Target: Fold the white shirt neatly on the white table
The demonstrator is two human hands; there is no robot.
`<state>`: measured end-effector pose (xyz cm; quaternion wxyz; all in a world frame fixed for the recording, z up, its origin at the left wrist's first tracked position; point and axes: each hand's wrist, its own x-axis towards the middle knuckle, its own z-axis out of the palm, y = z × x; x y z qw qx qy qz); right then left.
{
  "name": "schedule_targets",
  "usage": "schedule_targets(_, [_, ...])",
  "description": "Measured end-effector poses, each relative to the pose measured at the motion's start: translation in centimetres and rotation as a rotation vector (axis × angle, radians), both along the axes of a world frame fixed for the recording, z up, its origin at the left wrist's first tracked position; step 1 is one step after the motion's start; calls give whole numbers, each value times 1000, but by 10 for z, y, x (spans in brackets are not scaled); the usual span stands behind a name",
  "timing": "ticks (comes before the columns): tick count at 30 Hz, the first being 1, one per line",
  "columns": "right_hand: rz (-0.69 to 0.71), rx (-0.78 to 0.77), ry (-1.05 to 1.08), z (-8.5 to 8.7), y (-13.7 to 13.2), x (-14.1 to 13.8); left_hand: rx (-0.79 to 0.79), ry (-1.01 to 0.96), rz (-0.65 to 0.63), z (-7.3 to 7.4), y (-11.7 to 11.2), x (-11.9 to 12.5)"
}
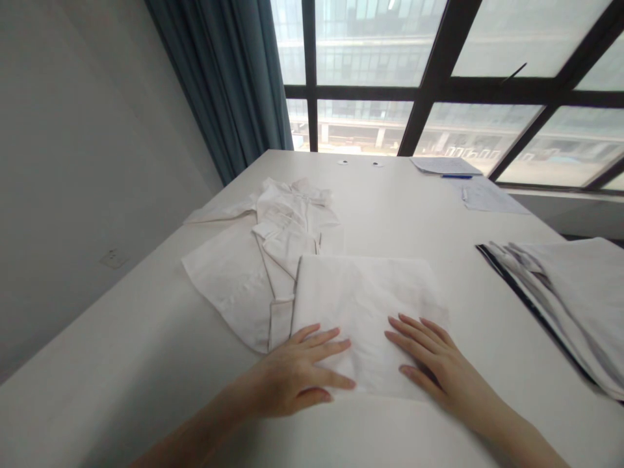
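A white shirt [273, 260] lies spread on the white table [121, 364], collar toward the window. Its right part is folded over into a flat rectangle [365, 292] near me. My left hand [297, 374] rests flat on the near left corner of that folded part, fingers stretched out and apart. My right hand [429, 361] lies flat on the near right side of the fold, fingers also stretched out. Neither hand holds anything.
A stack of folded light garments [570, 299] lies at the right edge. Papers [482, 192] and a blue pen [455, 176] sit at the far right by the window. Two small round objects [359, 162] lie at the far edge. A blue curtain [229, 84] hangs at the back left.
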<state>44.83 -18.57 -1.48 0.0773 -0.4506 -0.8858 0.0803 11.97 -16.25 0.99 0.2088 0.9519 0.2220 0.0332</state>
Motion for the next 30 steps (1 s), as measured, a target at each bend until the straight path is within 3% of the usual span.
schedule_targets(30, [1, 10, 13, -3, 0, 1, 9, -91, 5, -4, 2, -2])
